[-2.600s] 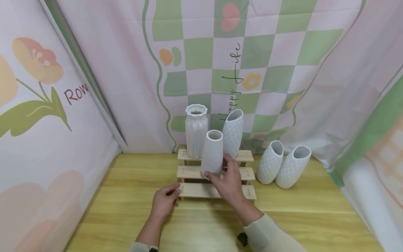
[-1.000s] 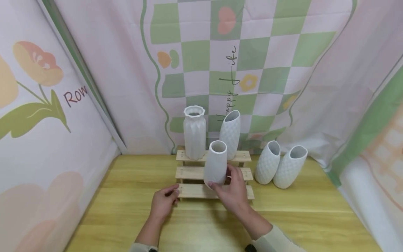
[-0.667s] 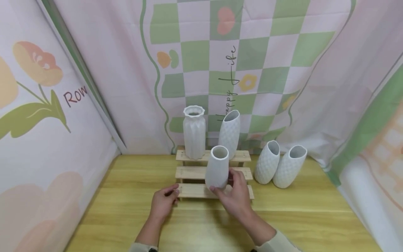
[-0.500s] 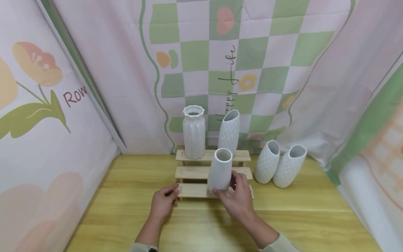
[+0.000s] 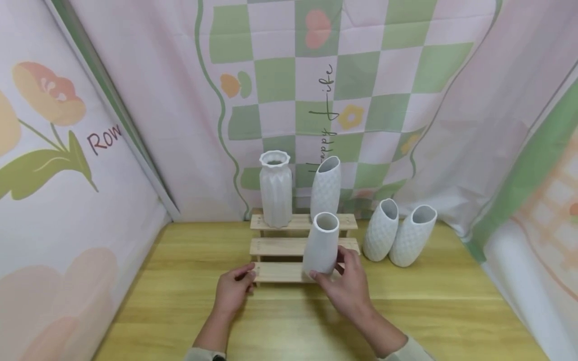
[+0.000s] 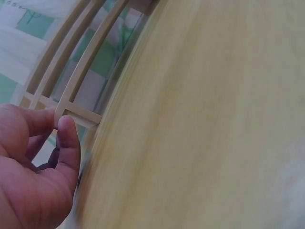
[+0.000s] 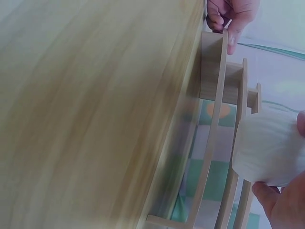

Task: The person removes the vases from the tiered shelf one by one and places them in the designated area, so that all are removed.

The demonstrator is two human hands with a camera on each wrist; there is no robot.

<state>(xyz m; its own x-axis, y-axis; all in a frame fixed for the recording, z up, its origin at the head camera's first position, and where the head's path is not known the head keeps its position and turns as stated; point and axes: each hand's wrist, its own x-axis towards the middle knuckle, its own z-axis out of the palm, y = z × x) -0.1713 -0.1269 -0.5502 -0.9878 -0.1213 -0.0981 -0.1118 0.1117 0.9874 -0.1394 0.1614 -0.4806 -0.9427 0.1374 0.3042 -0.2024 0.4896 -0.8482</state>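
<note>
The smooth white vase (image 5: 320,250) hangs above the lowest step of the wooden stand (image 5: 277,246), the right hand (image 5: 347,287) gripping its lower part (thumb in front, fingers behind), while the left hand (image 5: 232,292) pinches the stand's left end.

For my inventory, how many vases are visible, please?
5: a ribbed vase and a slanted vase atop the stand, a plain vase in the right hand, two patterned vases on the table. None seems hidden.
</note>
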